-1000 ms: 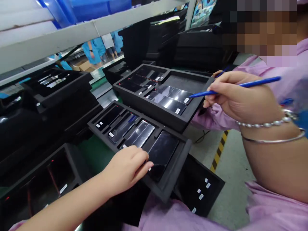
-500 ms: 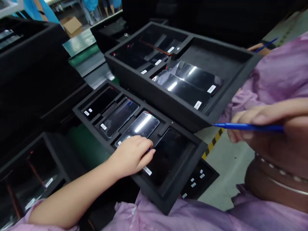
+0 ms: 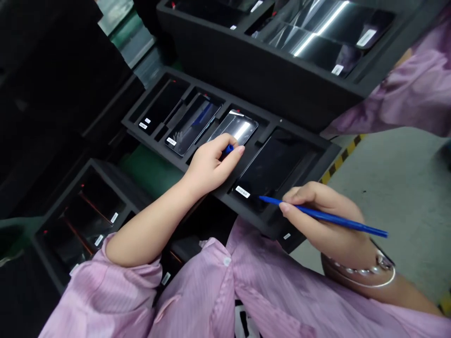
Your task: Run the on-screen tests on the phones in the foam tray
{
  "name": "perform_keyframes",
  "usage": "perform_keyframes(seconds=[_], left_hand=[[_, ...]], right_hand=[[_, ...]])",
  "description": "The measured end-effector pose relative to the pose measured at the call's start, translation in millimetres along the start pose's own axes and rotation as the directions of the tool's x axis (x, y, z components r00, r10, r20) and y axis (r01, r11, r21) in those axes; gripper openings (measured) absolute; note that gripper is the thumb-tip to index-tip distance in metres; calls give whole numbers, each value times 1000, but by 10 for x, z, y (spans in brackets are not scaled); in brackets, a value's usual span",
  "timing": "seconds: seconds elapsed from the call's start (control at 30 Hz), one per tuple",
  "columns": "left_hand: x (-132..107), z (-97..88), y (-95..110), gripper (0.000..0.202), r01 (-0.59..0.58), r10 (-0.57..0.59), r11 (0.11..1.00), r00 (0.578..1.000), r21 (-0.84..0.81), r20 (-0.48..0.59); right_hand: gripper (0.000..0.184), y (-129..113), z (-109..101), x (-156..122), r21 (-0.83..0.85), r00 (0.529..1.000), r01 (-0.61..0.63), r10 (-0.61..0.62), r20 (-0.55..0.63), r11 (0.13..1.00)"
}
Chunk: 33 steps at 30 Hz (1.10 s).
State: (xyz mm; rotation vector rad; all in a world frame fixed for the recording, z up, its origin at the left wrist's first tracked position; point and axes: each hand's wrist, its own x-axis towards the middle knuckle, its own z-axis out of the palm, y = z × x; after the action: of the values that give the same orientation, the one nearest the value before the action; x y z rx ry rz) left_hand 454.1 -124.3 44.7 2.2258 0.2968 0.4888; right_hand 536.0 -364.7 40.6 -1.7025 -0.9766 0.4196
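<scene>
My left hand [image 3: 210, 165] is curled around a blue stick [image 3: 229, 149], of which only a round end shows. It hovers over the lower edge of a bright, reflecting phone screen [image 3: 243, 126] in a black foam tray [image 3: 269, 126]. Between the fingertips of my right hand [image 3: 333, 240] is a slim blue pen-like stick [image 3: 338, 218]. Its pointed tip is near the lower end of a dark phone screen [image 3: 271, 157] with a white label [image 3: 243, 191]; whether it touches cannot be told. Two more labelled screens, one [image 3: 193, 124] and another [image 3: 164, 105], lie farther left in separate slots.
Behind stands a deeper black tray [image 3: 253, 61] with several shiny screens [image 3: 315, 35]. A similar tray [image 3: 105, 176] holds screens at lower left. A pink-purple sleeve [image 3: 412, 89] of another person reaches in at upper right. Yellow-black floor tape [image 3: 341, 162] runs below.
The view has shifted, with the trays appearing larger and the far background gone. My right hand has come in over the near tray, its stick tip now by the dark screen. My left hand stays over the tray.
</scene>
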Motion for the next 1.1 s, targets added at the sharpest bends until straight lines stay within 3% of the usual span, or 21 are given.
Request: perform_keyframes(seconds=[0.2,0.43,0.63,0.73,0.83,0.93,1.03,1.1], left_hand=[[-30,-27,-39,22,-35,35,999,999,1,23],[-18,-35,-47,20,-48,49,998,998,-42,31],[-19,23,-81,19,-43,47,997,997,-69,66],[-24,9,-63,18,-28,30,998,999,-61,22],[-27,-139,-60,20,31,-31,1000,997,1,-69],[-66,-425,-140,20,121,-98,978,986,170,-135],[-171,-715,-296,14,241,-175,877,966,415,-191],[-257,-836,-401,14,312,-227,793,948,523,-222]], right_hand=[[17,-108,131,-69,-294,995,-42,12,-102,955],[21,-195,252,-91,-297,975,-142,82,-207,944],[23,-154,276,-126,-315,977,-153,96,-191,937],[23,-112,240,-183,-280,976,-156,104,-192,947],[22,-136,231,-133,-71,960,-131,109,-259,989],[19,-254,347,133,146,961,-69,105,-256,987],[21,-364,599,529,182,979,-78,109,-171,980],[21,-367,782,752,112,991,-57,70,-115,992]])
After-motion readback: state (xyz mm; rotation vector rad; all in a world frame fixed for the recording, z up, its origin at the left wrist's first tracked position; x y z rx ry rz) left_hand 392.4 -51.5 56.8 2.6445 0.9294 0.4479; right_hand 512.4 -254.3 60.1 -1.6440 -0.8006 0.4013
